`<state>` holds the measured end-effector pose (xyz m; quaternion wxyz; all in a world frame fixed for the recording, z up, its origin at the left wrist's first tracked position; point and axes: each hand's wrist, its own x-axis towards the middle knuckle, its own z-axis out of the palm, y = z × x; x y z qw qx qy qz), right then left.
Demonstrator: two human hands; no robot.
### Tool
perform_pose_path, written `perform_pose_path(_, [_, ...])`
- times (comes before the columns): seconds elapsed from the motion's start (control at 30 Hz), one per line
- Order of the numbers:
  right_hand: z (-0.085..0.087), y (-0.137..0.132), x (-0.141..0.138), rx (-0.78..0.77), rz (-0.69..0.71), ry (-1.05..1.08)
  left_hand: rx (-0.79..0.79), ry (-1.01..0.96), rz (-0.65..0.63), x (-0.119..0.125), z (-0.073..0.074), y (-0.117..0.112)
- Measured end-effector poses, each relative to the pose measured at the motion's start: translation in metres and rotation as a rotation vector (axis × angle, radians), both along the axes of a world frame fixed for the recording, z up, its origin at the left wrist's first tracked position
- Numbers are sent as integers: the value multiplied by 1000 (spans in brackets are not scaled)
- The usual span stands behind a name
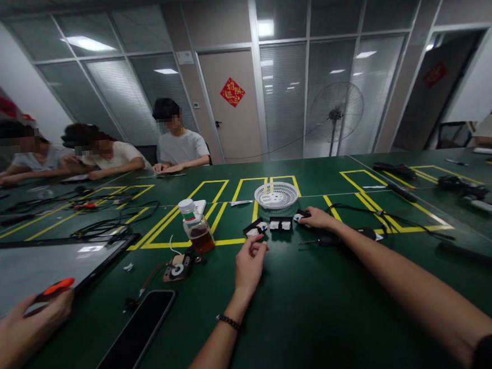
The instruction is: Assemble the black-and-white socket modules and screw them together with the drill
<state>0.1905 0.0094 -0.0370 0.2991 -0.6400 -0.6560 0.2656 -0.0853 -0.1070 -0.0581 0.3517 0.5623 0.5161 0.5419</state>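
Note:
Three small black holders with white blocks in them stand in a row at mid-table: a left block [256,228], a middle block [281,224] and a right block [299,217]. My right hand [316,218] reaches across from the right, its fingers closed on the right block. Just in front of the left block is my left hand [250,263], loosely curled with thumb and fingers apart; I see nothing held in it. A screwdriver [323,240] lies on the green table below my right forearm.
Behind the blocks stands a white basket [276,205]. Left are a bottle of brown liquid [199,233], a small motor [178,268] and a phone [131,344]. Another person's hand [48,311] holds an orange-handled tool [59,286] by a glass panel [45,271]. Cables lie right.

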Motion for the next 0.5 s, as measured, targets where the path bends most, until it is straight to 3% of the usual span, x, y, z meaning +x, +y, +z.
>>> perform_pose_path(0.17, [2, 1, 0, -34, -28, -35, 10, 34, -5, -7, 5, -1])
perform_pose_path(0.3, [15, -10, 7, 9, -50, -7, 9, 17, -14, -6, 7, -4])
perform_pose_path(0.5, [39, -57, 7, 31, 32, 137, 5, -24, -164, 4, 2, -10])
